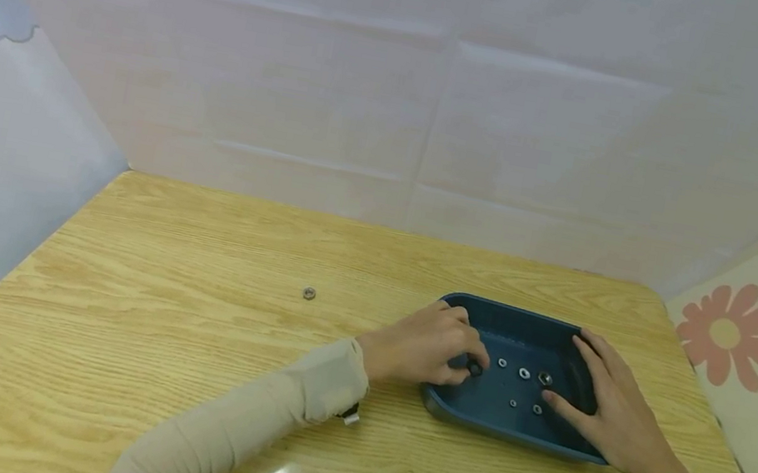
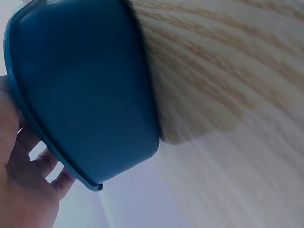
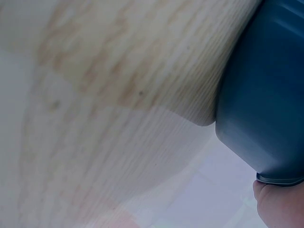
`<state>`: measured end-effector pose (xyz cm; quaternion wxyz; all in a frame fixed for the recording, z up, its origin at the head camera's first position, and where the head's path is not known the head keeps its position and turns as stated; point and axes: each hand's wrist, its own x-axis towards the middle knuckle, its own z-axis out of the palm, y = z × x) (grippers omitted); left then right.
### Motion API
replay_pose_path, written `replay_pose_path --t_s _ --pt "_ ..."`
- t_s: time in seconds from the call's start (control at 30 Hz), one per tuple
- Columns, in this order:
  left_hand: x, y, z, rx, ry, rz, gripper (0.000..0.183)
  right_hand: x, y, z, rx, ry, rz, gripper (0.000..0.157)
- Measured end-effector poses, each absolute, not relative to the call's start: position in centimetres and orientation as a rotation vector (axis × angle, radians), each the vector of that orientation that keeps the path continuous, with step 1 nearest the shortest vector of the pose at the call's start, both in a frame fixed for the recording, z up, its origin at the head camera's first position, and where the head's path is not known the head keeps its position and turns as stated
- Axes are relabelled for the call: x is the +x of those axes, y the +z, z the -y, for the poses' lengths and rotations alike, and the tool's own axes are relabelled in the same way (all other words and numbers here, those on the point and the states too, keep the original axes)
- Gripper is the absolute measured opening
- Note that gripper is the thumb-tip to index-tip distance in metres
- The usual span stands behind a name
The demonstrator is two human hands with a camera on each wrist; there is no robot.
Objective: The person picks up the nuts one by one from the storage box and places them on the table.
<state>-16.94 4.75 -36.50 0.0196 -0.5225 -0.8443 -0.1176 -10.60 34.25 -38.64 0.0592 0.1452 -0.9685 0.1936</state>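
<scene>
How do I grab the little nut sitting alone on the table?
Pinch the nut by opposite outer edges, coming down from above. It looks flat on the table, so its underside is probably blocked, but nothing stands against its sides.

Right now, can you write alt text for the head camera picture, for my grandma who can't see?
A person's left grip pinches a small dark ring inside a blue tray, while the right grip rests on the tray's right end. Five small metal pieces lie in the tray. One metal nut sits apart on the wooden table.
</scene>
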Motion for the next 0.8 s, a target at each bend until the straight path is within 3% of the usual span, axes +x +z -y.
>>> replay_pose_path --t_s 0.8 --pt "-18.2 -35.5 -1.4 -1.376 -0.449 2.622 0.023 -10.5 -38.8 -34.4 0.446 0.594 2.932 0.097"
